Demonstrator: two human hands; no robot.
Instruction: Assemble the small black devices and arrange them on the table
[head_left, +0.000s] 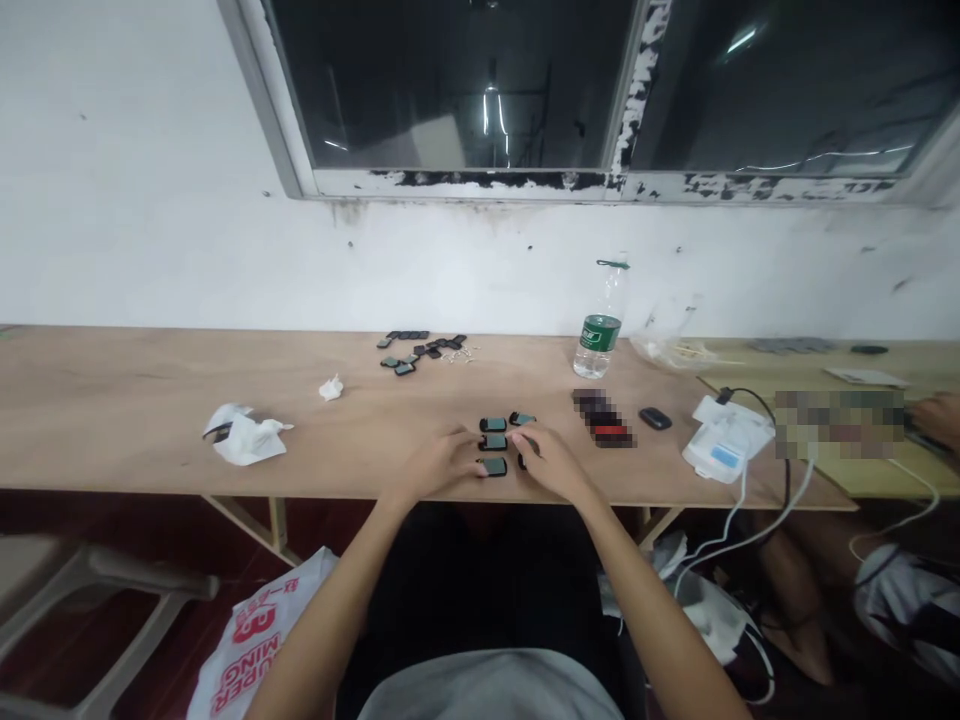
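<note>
Several small flat black devices with grey faces lie in two short columns near the table's front edge. My left hand [444,466] rests at the left column with its fingers apart. Its thumb tip touches the lowest device [493,467], and its forefinger reaches the left end of the middle device [495,442]. Just behind sits another device [493,425]. Over the right column my right hand [551,462] is curled, its fingertips close around a small black device that they mostly hide. Beyond that hand a tilted device [523,418] shows partly.
More black pieces [409,336] and small white bits [459,354] lie towards the wall. A water bottle [598,335], a black oval case [655,418], a white box with cables [727,440] and crumpled tissue [247,436] stand around. A co-worker's hand [937,412] is at far right.
</note>
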